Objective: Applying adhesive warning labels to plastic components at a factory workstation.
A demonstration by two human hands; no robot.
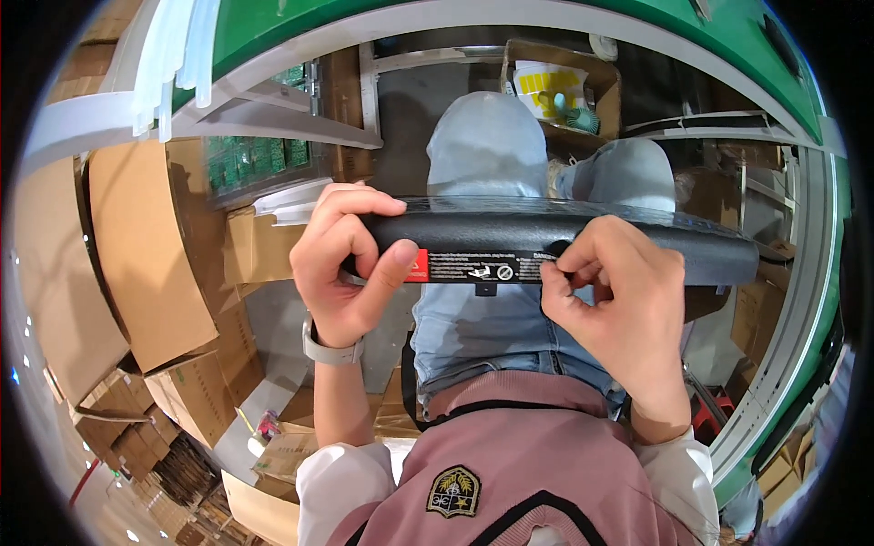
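Observation:
A long black piece with a rounded, textured edge lies level across my lap, and its upper face looks glossy. At its left end my left hand is closed round it, thumb on the near side and fingers over the top. A black warning label with a red end runs along the near side. My right hand is pinched at the label's right end; the fingertips hide what is between them. A small black tab sticks out below the label.
Beyond my knees stands an open cardboard box holding a yellow-and-white sheet and a teal item. Large cardboard cartons are stacked at left. Translucent strips hang at upper left. A green-topped bench with a pale frame curves round the far and right sides.

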